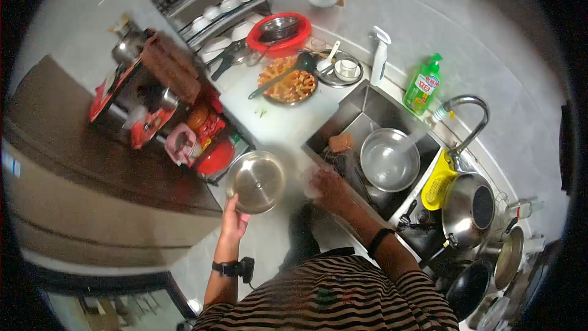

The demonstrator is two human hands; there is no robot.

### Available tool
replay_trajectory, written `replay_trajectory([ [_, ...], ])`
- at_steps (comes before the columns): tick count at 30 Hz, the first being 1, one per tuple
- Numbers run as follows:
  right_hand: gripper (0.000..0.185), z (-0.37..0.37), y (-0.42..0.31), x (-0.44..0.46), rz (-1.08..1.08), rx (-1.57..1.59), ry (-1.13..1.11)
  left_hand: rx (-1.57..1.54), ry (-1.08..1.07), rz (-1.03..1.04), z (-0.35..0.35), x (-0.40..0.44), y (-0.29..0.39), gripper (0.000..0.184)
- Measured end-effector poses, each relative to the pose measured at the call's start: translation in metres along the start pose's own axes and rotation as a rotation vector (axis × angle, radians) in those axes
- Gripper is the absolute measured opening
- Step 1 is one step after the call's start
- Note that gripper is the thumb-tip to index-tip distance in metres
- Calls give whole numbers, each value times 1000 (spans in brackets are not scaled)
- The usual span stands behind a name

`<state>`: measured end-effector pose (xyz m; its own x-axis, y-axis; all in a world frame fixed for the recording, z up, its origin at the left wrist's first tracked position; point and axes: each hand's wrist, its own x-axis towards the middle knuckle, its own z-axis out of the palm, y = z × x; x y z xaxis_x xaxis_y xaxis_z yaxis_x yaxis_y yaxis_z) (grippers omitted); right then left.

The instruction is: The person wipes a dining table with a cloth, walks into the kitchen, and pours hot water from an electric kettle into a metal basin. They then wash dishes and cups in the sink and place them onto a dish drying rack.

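My left hand (233, 219) grips the rim of a round steel lid or shallow dish (258, 181), left of the sink. My right hand (324, 189) is over the sink's near left edge, smeared by motion, so its fingers and anything in them cannot be made out. In the sink (357, 124) a steel bowl (390, 159) stands under the running tap (474, 105) with water in it. An orange-brown sponge or cloth (341, 142) lies at the bowl's left.
On the counter are a patterned round tray (288, 86) with a dark ladle, a red basin (278, 35) and a steel plate (340, 76). Behind the sink stand a green soap bottle (422, 87) and a white spray bottle (380, 56). A wok (468, 211) and pans are at right.
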<state>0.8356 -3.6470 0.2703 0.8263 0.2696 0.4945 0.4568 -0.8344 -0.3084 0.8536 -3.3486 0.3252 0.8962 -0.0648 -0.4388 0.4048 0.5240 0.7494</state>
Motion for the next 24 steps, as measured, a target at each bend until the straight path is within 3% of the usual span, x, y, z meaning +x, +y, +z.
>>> replay_trajectory([
  [3, 34, -4, 27, 16, 198, 367, 105, 151, -95, -101, 22, 90, 19, 34],
  [4, 31, 3, 41, 3, 472, 477, 225, 191, -170, -160, 18, 126, 18, 34],
  [5, 29, 5, 57, -14, 743, 573, 354, 226, -251, -214, 19, 155, 19, 35],
  [6, 28, -4, 75, -28, 1025, 898, 523, 229, -291, -187, 42, 166, 24, 35],
  [7, 24, -12, 101, -52, 1214, 897, 723, 255, -311, -212, 51, 185, 24, 36],
  [9, 18, -26, 139, -91, 1314, 1141, 1058, 308, -348, -261, 55, 224, 17, 36],
  [10, 14, -34, 155, -96, 1463, 1146, 1256, 329, -339, -291, 57, 239, 11, 38],
  [11, 12, -37, 170, -108, 1378, 1264, 1313, 332, -347, -294, 64, 249, 7, 39],
  [13, 11, -28, 209, -143, 1253, 1337, 1188, 346, -352, -298, 75, 258, 0, 40],
  [16, 12, -27, 222, -147, 1351, 1230, 1215, 389, -214, -292, 91, 257, -2, 43],
  [18, 12, 3, 243, -162, 1311, 892, 1016, 370, -224, -288, 96, 255, -10, 44],
  [20, 11, -14, 234, -151, 1415, 956, 1136, 317, -310, -270, 95, 247, -8, 44],
  [21, 11, -31, 215, -107, 1514, 1209, 1365, 381, -340, -215, 93, 243, -4, 41],
  [24, 14, -19, 221, -99, 1388, 1271, 1369, 360, -306, -176, 75, 240, 10, 38],
])
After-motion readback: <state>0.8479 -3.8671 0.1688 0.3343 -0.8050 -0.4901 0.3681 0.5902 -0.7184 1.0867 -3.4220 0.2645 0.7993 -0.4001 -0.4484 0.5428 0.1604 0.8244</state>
